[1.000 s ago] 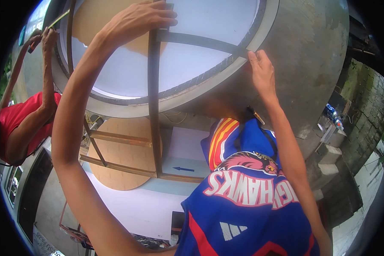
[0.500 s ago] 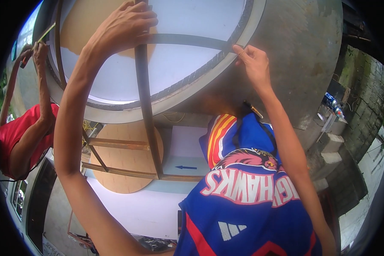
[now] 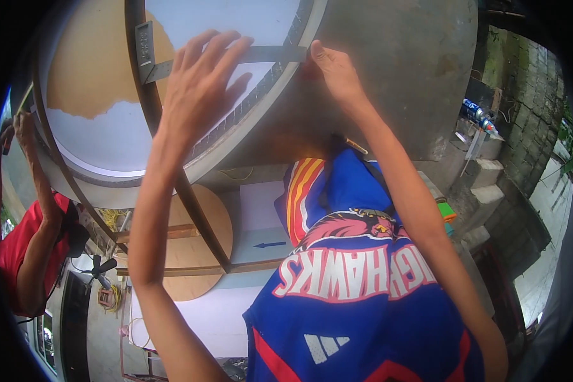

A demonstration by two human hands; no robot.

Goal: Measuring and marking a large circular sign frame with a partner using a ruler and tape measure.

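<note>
A metal square (image 3: 145, 51) reaches from a brown bar (image 3: 209, 229) to the grey ring's (image 3: 251, 119) rim.
The bar crosses the ring; a round board (image 3: 188, 288) sits below, a co-worker (image 3: 38, 245) far left. Beyond the rim, a grey panel (image 3: 395, 83) spreads wide. The left hand (image 3: 200, 83) splays over the blade; the right hand (image 3: 340, 75) curls by its tip, hold unclear.

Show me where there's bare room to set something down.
Two patches look bare: the grey surface between the right hand and the blue container, though I can't tell if it's level; the white sheet below the wooden disc, between the left forearm and jersey. It's crowded around the metal square, with the left hand, brown bar and ring close by.
</note>
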